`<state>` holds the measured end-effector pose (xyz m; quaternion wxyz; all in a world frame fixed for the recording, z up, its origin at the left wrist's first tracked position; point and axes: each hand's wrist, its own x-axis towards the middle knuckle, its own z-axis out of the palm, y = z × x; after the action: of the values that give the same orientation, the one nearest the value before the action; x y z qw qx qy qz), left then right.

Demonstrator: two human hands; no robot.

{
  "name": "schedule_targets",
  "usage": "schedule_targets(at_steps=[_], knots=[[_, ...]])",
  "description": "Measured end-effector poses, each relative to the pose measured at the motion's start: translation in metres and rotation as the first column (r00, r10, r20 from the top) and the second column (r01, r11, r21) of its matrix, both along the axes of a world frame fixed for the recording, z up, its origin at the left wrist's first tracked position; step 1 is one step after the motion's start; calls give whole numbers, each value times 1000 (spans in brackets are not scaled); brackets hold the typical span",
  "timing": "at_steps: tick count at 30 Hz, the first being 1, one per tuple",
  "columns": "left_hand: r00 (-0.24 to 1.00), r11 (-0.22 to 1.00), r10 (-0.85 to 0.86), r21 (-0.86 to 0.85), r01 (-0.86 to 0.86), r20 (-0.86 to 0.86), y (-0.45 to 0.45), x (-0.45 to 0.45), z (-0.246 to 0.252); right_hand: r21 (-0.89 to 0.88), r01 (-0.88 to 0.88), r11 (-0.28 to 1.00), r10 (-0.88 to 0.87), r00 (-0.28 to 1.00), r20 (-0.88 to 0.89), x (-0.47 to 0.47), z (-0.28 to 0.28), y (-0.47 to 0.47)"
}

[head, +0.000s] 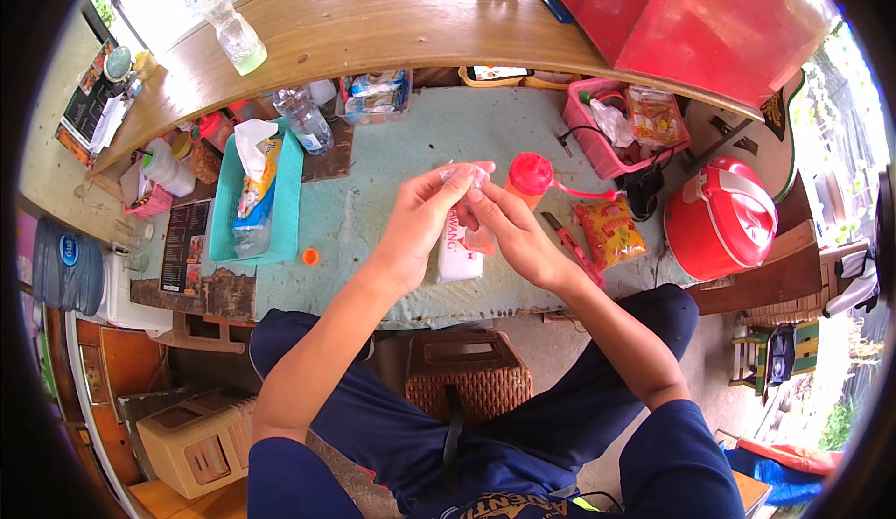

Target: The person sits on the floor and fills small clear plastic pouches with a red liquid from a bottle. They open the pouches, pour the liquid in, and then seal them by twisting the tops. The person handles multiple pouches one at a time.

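My left hand (420,221) and my right hand (521,232) meet above the table, pinching the gathered top of a small clear plastic bag (481,241). Something orange-red shows in its lower part. Beneath the hands lies a white plastic packet (458,267) with red writing, partly hidden by them. An orange squeeze bottle (530,177) with a red cap stands just beyond my right hand, its strap stretched out to the right. A red-handled cutter knife (575,249) rests right of that hand, beside a yellow and red food packet (610,230).
On the left stands a turquoise basket (290,204), with an orange cap (311,257) near it. A pink basket (602,158) and a red rice cooker (721,218) are on the right. A raised wooden shelf (392,15) spans the back, bearing bottles and a red box (700,36).
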<state>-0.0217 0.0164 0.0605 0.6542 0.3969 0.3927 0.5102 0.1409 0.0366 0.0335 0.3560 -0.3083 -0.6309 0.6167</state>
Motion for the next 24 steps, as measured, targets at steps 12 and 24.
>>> schedule_targets(at_steps=[12,24], knots=[[982,987,158,-17,-157,106,8,-8,0,69,86,994,-83,995,-47,-23,5,-5],[939,995,101,-25,-98,329,17,-13,-11,194,90,977,-105,992,68,-17,0,-12]])
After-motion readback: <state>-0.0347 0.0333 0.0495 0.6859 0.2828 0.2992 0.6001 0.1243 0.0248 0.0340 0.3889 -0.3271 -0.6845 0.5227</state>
